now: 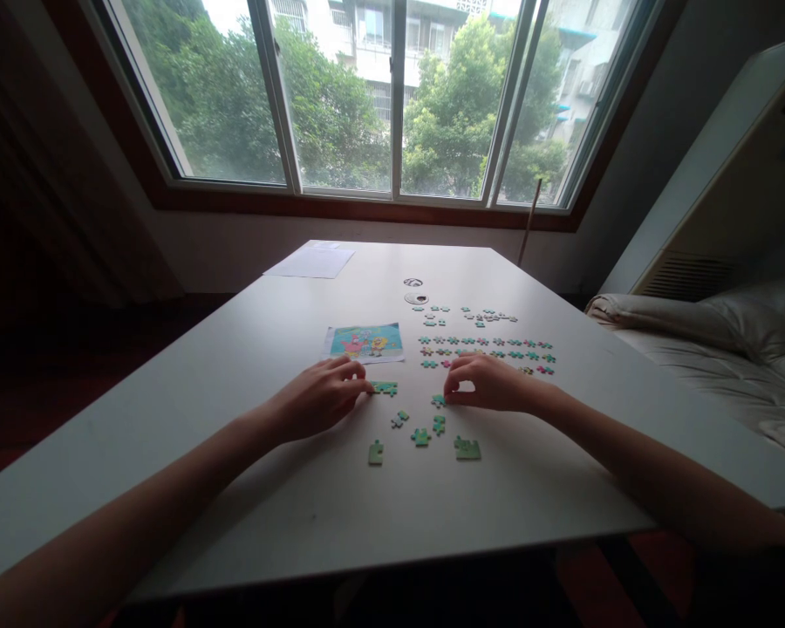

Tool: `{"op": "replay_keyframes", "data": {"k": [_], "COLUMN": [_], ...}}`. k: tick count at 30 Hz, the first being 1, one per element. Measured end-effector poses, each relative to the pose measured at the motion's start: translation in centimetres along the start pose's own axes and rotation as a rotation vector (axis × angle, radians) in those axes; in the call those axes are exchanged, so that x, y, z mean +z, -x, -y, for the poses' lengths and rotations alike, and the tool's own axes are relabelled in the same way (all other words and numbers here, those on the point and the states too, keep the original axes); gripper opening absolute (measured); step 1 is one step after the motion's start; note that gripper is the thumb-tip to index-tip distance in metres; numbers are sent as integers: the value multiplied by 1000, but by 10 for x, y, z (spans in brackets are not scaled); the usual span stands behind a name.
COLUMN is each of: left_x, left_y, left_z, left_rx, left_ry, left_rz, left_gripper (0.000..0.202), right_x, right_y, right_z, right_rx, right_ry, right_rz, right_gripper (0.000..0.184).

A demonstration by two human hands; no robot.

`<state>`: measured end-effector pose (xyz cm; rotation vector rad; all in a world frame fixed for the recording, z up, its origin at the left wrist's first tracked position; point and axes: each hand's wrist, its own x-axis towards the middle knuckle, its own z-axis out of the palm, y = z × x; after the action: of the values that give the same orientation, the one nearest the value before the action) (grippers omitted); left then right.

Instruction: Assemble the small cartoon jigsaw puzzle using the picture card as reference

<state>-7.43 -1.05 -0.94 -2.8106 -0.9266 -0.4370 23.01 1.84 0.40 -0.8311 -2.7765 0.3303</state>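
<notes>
Right hand (490,384) has thumb and fingertips closed together on a small green puzzle piece (438,400), pressed flat on the white table (235,366) at the hand's 9 o'clock. Left hand (317,397) lies curled, fingertips touching a joined green pair (385,387) at its 3 o'clock; gripped or only touched, cannot tell. Loose green pieces (422,436) lie at 6 o'clock of the gap between both hands. Cartoon picture (365,342) sits at 12 o'clock of the joined green pair. Rows of sorted pieces (488,347) run at 12 o'clock of the held piece. Paper sheet (310,260) far off at 11 o'clock.
</notes>
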Motion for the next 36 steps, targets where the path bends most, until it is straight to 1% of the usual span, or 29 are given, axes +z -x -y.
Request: {"op": "replay_keyframes", "data": {"k": [7, 11, 17, 24, 31, 36], "left_x": [3, 5, 6, 6, 7, 5], "left_y": [-4, -4, -4, -4, -4, -4], "left_z": [-3, -3, -2, -3, -3, -3], "left_rx": [-3, -16, -10, -10, -16, -2], "left_ry": [5, 9, 14, 4, -5, -12], "left_rz": [15, 50, 52, 37, 44, 42], "left_gripper": [28, 29, 30, 30, 29, 29], "right_x": [5, 10, 18, 22, 22, 19], "right_y": [-5, -13, -34, -49, -54, -56], "right_z": [5, 4, 1, 5, 8, 11], "right_rx": [-12, -9, -30, -29, -31, -34], "right_ry": [19, 32, 38, 26, 58, 86], "right_rz": [8, -40, -95, -74, -57, -37], "right_gripper": [10, 10, 11, 13, 10, 11]}}
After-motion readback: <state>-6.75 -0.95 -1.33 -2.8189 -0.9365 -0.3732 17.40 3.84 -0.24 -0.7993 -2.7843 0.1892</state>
